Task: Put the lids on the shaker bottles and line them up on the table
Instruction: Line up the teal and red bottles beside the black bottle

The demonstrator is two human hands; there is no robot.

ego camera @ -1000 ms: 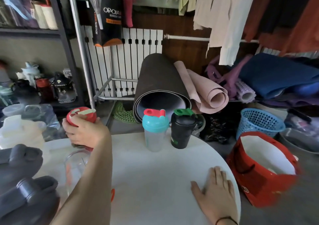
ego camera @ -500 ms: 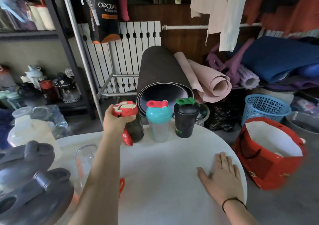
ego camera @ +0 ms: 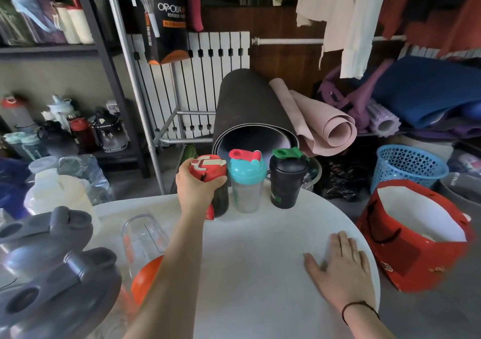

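Three lidded shaker bottles stand in a row at the far edge of the round white table (ego camera: 260, 273). My left hand (ego camera: 197, 187) grips the red-lidded dark bottle (ego camera: 220, 195) at the row's left end, bottle base on the table. Beside it stands a clear bottle with a teal lid and red cap (ego camera: 246, 180), then a black bottle with a green cap (ego camera: 286, 180). My right hand (ego camera: 341, 268) lies flat on the table at the right. A clear lidless bottle (ego camera: 143, 237) stands at the near left, with an orange lid (ego camera: 145, 278) partly hidden behind my forearm.
A large grey lid (ego camera: 46, 273) fills the near left. White jugs (ego camera: 59, 195) sit left of the table. Rolled mats (ego camera: 255, 120) lie just behind the bottle row. A red bag (ego camera: 416, 234) and blue basket (ego camera: 408, 167) stand on the floor at the right.
My left hand carried the red-lidded bottle from the table's left side to the right and set it down next to the teal-lidded bottle. My right hand stayed flat on the table.
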